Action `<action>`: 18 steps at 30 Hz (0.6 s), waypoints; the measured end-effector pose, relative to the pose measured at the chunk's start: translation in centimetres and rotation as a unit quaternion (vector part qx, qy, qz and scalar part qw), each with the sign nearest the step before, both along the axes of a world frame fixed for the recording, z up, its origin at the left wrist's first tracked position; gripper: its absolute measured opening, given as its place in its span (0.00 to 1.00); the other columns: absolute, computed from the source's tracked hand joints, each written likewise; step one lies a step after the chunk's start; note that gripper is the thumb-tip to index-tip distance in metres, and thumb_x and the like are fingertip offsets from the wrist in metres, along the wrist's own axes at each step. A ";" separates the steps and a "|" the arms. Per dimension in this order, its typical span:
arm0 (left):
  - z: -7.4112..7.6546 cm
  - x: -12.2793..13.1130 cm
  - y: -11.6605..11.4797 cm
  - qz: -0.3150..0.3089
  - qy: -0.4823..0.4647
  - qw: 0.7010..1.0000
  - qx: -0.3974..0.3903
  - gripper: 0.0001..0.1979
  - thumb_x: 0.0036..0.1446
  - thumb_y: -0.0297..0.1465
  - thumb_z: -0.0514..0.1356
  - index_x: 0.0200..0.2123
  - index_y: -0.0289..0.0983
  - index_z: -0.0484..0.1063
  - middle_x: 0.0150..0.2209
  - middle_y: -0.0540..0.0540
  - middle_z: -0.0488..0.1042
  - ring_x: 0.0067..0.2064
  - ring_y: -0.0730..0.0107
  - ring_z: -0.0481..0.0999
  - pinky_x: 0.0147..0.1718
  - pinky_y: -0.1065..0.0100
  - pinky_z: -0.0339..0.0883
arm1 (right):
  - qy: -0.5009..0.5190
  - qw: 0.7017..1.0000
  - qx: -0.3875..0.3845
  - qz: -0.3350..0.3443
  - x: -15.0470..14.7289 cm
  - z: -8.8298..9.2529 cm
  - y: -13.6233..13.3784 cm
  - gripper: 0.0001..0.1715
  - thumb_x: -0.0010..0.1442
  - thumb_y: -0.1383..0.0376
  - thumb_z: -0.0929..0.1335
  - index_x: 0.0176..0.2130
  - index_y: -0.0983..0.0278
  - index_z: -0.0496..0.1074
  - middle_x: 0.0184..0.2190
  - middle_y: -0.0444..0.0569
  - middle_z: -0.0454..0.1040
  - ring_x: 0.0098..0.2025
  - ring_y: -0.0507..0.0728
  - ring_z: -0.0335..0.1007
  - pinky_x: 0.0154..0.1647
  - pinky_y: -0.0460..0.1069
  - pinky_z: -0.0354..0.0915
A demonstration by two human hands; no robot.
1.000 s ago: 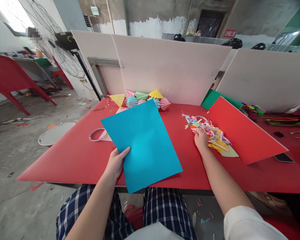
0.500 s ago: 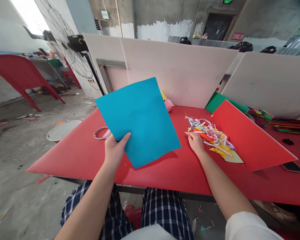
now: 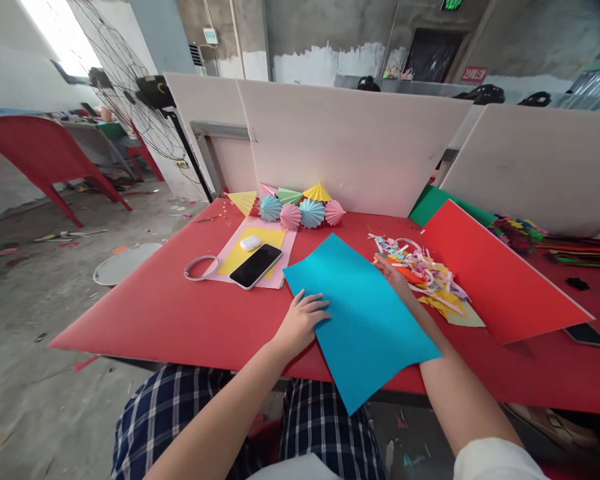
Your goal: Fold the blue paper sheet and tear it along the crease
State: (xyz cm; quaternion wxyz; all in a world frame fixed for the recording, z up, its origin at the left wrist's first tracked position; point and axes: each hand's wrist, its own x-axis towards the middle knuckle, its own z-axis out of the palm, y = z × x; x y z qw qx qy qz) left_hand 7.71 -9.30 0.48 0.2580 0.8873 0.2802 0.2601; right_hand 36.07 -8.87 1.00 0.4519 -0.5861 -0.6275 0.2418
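Note:
A sheet of bright blue paper (image 3: 365,320) lies tilted in front of me, its near corner over the table's front edge and its right part across my right forearm. My left hand (image 3: 300,323) is at the sheet's left edge, fingers spread and touching the paper; its thumb is not clearly visible. Beyond the sheet, my right hand (image 3: 391,272) reaches to the left side of a pile of paper scraps and strips (image 3: 430,270). Its fingers are stretched out and appear to hold nothing; the blue sheet hides part of the wrist.
Left of the sheet, a phone (image 3: 256,267) and a white case (image 3: 251,243) lie on yellow and pink paper, with a ring-shaped roll (image 3: 201,268) beside them. Folded paper fans (image 3: 300,208) stand by the white partition (image 3: 350,147). A red board (image 3: 500,280) leans at right.
The blue sheet has come down and right from its raised position, uncovering the phone and paper fans. My left hand has moved right, its fingers now spread at the sheet's edge.

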 end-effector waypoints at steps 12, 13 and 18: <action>0.3 -2.1 4.6 0.012 -0.139 0.956 -0.259 0.11 0.48 0.39 0.62 0.30 0.39 0.77 0.47 0.42 0.73 0.57 0.53 0.62 0.56 0.54 0.51 | 0.134 0.960 -0.157 0.188 1.1 1.7 -1.3 0.18 0.47 0.55 0.72 0.41 0.51 0.75 0.63 0.41 0.50 0.62 0.66 0.48 0.55 0.58 0.58; 0.2 -2.2 4.7 0.034 -0.166 0.947 -0.271 0.13 0.49 0.41 0.61 0.31 0.38 0.77 0.46 0.42 0.73 0.56 0.53 0.63 0.54 0.56 0.55 | 0.148 0.961 -0.157 0.173 1.1 1.6 -1.3 0.15 0.46 0.56 0.72 0.37 0.53 0.76 0.62 0.42 0.52 0.62 0.65 0.48 0.56 0.58 0.56; -0.4 -2.7 4.7 0.148 -0.259 0.902 -0.314 0.20 0.51 0.47 0.58 0.34 0.36 0.74 0.37 0.43 0.76 0.41 0.59 0.74 0.39 0.63 0.66 | 0.260 0.947 -0.162 0.094 0.4 0.1 -0.3 0.11 0.41 0.57 0.74 0.25 0.60 0.75 0.39 0.48 0.75 0.48 0.62 0.67 0.52 0.57 0.60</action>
